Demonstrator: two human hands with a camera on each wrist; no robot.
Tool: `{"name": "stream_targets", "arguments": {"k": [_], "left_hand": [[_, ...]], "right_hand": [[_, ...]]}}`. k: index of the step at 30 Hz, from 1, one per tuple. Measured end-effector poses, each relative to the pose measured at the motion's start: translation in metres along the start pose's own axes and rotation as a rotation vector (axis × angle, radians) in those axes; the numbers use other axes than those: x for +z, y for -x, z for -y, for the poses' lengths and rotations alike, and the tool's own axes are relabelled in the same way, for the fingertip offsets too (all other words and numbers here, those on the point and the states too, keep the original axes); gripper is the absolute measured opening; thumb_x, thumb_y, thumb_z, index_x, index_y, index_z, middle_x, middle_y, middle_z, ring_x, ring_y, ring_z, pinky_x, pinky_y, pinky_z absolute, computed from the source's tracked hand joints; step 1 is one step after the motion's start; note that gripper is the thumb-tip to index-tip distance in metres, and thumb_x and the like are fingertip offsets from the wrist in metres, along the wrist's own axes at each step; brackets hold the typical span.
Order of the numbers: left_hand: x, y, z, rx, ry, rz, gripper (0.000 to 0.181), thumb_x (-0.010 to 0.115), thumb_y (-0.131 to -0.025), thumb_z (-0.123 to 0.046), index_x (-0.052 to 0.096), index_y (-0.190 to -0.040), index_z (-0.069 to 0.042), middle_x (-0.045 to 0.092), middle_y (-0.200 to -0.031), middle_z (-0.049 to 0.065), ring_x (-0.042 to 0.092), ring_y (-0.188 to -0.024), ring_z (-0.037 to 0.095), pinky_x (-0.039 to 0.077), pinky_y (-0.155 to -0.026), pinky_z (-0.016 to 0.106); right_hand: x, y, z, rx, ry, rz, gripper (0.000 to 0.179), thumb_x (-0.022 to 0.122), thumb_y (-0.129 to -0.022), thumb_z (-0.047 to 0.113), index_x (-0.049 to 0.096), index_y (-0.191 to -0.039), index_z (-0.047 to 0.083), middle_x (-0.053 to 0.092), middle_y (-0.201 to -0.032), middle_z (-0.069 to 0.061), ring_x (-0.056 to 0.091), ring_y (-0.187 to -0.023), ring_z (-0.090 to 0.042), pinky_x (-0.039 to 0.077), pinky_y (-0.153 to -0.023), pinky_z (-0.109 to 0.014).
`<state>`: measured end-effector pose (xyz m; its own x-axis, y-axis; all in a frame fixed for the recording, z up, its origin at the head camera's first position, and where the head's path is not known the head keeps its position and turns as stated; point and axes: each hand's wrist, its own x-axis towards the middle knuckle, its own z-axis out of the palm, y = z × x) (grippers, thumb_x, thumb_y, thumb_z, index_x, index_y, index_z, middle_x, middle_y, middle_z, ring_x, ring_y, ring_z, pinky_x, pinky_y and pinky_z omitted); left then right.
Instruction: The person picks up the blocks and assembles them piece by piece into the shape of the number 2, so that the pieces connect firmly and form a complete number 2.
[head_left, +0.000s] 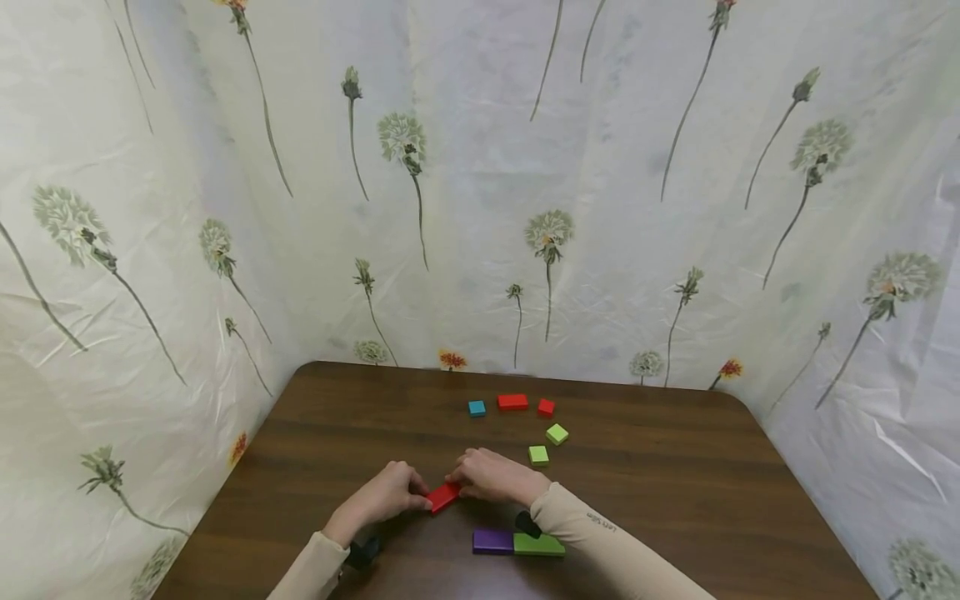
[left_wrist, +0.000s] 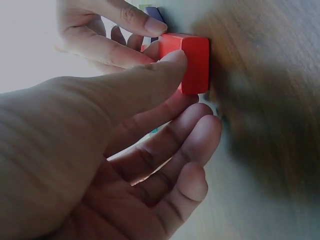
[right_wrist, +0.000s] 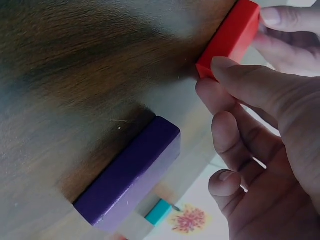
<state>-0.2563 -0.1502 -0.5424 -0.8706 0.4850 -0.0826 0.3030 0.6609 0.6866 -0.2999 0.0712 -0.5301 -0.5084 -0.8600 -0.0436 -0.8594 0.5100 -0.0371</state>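
Both hands hold a long red block (head_left: 444, 497) slantwise, low over the table. My left hand (head_left: 386, 496) pinches its near-left end between thumb and forefinger; the other fingers are loosely bent in the left wrist view. At the opposite end, the thumb and forefinger of my right hand (head_left: 498, 477) pinch the same red block (right_wrist: 231, 37). Nearer the front, a purple block (head_left: 492, 542) lies end to end with a green block (head_left: 542, 546), partly under the right forearm. In the right wrist view the purple block (right_wrist: 131, 172) lies beside the right hand.
Towards the back of the brown table (head_left: 337, 417) lie a small blue block (head_left: 477, 408), a longer red block (head_left: 513, 402) and a small red block (head_left: 546, 407). Two lime blocks, one farther (head_left: 557, 434) and one nearer (head_left: 538, 455), sit behind the right hand. A flowered curtain (head_left: 465, 192) surrounds the table.
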Motion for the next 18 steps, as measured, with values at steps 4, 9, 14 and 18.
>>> {"name": "stream_targets", "arguments": {"k": [4,9,14,18], "left_hand": [[0.002,-0.002,-0.001,-0.002,-0.006,0.0,0.012,0.076,-0.083,-0.02,0.077,-0.088,-0.009,0.071,-0.08,-0.005,0.05,-0.061,0.005,0.041,-0.053,0.021],[0.004,-0.003,-0.004,0.003,-0.005,0.006,0.013,0.076,-0.083,-0.02,0.077,-0.087,-0.008,0.07,-0.079,-0.005,0.049,-0.06,0.004,0.04,-0.052,0.021],[0.006,-0.005,-0.008,0.014,-0.007,0.012,0.013,0.076,-0.083,-0.021,0.076,-0.088,-0.008,0.07,-0.078,-0.005,0.049,-0.06,0.004,0.041,-0.052,0.021],[0.008,-0.007,-0.01,0.015,-0.001,0.016,0.012,0.076,-0.083,-0.019,0.075,-0.089,-0.009,0.069,-0.079,-0.006,0.05,-0.061,0.004,0.043,-0.054,0.021]], "right_hand": [[0.001,0.003,-0.002,-0.005,0.0,-0.005,0.026,0.07,-0.089,0.02,0.072,-0.114,0.02,0.07,-0.098,0.009,0.057,-0.086,-0.005,0.046,-0.073,-0.019],[0.002,0.006,-0.005,-0.019,-0.004,-0.016,0.024,0.071,-0.088,0.02,0.073,-0.112,0.02,0.071,-0.097,0.009,0.056,-0.084,-0.004,0.045,-0.072,-0.018],[0.0,0.012,-0.006,0.013,-0.075,-0.005,0.021,0.072,-0.087,0.018,0.074,-0.108,0.019,0.07,-0.093,0.01,0.055,-0.08,-0.002,0.046,-0.072,-0.018],[-0.002,0.016,-0.005,0.062,-0.14,0.01,0.017,0.073,-0.086,0.016,0.073,-0.103,0.017,0.067,-0.087,0.01,0.051,-0.076,-0.001,0.045,-0.069,-0.018]]}}
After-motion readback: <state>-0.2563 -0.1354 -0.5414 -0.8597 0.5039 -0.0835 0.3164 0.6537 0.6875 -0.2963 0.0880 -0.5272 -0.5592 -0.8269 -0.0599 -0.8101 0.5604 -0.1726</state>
